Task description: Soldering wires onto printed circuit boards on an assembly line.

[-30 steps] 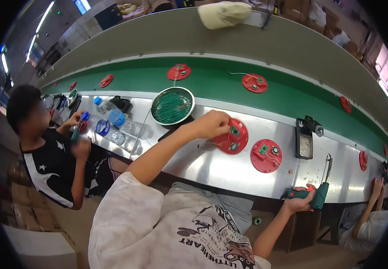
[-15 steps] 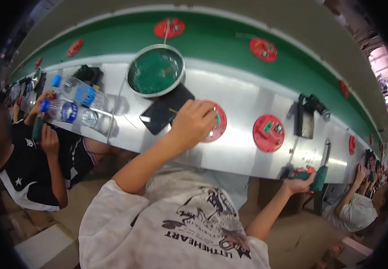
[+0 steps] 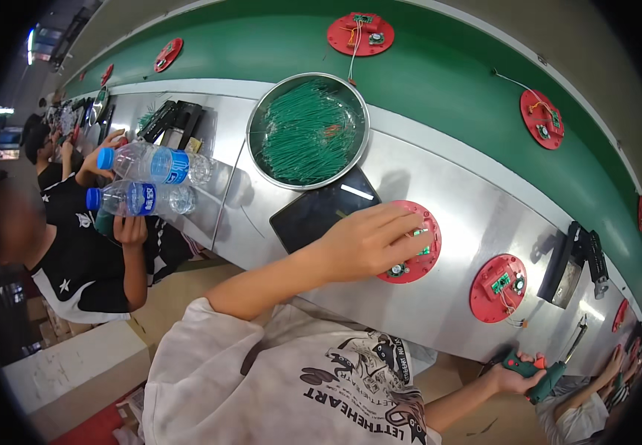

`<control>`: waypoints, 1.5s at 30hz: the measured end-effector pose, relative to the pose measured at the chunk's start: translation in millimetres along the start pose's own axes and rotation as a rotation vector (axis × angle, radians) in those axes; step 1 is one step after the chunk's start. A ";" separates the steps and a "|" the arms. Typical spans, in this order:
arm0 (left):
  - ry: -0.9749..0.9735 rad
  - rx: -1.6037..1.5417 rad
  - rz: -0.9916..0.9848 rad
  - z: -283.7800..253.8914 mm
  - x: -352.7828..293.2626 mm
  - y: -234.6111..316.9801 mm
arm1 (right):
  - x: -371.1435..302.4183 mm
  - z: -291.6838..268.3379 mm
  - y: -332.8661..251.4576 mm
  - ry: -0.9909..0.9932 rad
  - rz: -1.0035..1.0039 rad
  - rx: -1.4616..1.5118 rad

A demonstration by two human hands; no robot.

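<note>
My left hand [image 3: 369,241] rests on a red round plate [image 3: 423,258] on the steel bench, fingers spread over the small green circuit boards on it. Whether it pinches a part, I cannot tell. My right hand [image 3: 512,377] hangs low at the bench's front edge, closed around a green and red electric screwdriver [image 3: 540,373]. A second red plate [image 3: 498,288] with small boards and wires lies to the right of the first. A black tablet [image 3: 321,213] lies just left of my left hand.
A round metal bowl of green wires [image 3: 308,130] stands behind the tablet. A green conveyor belt [image 3: 454,74] carries more red plates [image 3: 360,33]. Two water bottles [image 3: 143,182] lie at the left by a seated person in black. A black fixture [image 3: 575,259] stands at right.
The view has swung closer and lower over the bench. My left hand stays on the red plate, its fingers now flatter. My right hand keeps the screwdriver low at the right.
</note>
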State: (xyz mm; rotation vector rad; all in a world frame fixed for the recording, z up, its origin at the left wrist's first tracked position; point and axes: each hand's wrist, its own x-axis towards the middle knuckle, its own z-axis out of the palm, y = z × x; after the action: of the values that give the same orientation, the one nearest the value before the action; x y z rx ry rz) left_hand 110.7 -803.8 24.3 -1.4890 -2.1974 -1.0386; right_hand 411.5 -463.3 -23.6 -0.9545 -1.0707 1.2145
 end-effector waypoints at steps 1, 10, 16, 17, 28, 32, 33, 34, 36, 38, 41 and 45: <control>-0.035 -0.002 0.044 -5.3 10.8 -0.8 | -3.2 3.6 4.6 0.001 0.006 0.009; -0.084 0.540 -0.471 -50.0 26.3 -94.9 | -10.4 10.3 -5.8 0.018 0.005 -0.004; -0.149 0.456 -0.577 -55.4 18.3 -107.4 | -13.6 19.6 -7.5 0.042 0.032 -0.010; -0.128 0.388 -0.607 -59.5 21.3 -105.8 | -13.4 19.1 -7.4 0.041 0.033 -0.008; 0.110 -0.096 -0.670 -76.3 16.7 -65.8 | -21.4 11.0 -17.4 -0.117 0.019 0.019; 0.179 -0.102 -0.559 -59.7 12.4 -6.0 | -58.2 18.5 -34.3 -0.506 0.006 0.072; 0.158 0.013 -0.474 -52.9 8.6 10.2 | -71.0 27.0 -40.3 -0.641 0.007 0.070; 0.179 0.012 -0.446 -39.1 0.5 22.7 | -76.8 29.9 -39.2 -0.756 -0.045 -0.005; 0.202 -0.013 -0.340 -12.5 -10.4 33.3 | -93.6 35.4 -39.5 -0.925 -0.064 -0.155; 0.223 0.008 -0.226 9.9 -21.9 36.6 | -114.9 42.6 -42.7 -0.979 -0.031 -0.238; 0.233 0.123 -0.176 31.9 -33.1 29.2 | -126.1 44.5 -40.9 -1.040 0.277 -0.253; 0.254 0.145 -0.119 38.5 -36.5 23.9 | -125.6 43.6 -21.2 -1.185 0.037 -0.357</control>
State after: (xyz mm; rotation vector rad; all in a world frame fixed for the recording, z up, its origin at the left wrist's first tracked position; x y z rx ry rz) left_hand 153.4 -796.9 -14.6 -1.1109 -2.1487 -1.0172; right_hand 370.2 -590.4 -7.1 -0.4340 -2.2515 1.6861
